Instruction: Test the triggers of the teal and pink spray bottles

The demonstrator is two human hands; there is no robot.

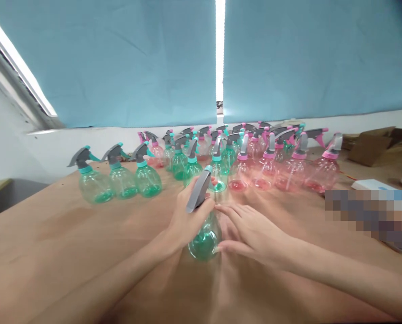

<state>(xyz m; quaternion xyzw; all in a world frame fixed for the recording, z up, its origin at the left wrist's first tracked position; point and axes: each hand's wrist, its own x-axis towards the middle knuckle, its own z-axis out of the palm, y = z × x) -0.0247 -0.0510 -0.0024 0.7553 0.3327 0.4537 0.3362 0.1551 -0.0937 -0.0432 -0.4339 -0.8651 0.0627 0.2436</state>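
Note:
A green see-through spray bottle with a grey spray head and a teal nozzle tip is in front of me, tilted. My left hand is closed around its neck, just under the spray head, and hides the collar. At the bottle's right side is my right hand, fingers stretched and thumb apart. Its fingertips come up close to my left thumb, and the thumb tip appears to touch the lower side of the bottle. Behind my hands stands another green spray bottle, partly covered by my fingers.
Three green spray bottles stand at the left on the brown table. Several pink spray bottles and more green ones fill the back. Farther right are an open cardboard box and a white flat item. A blurred-out patch lies below it.

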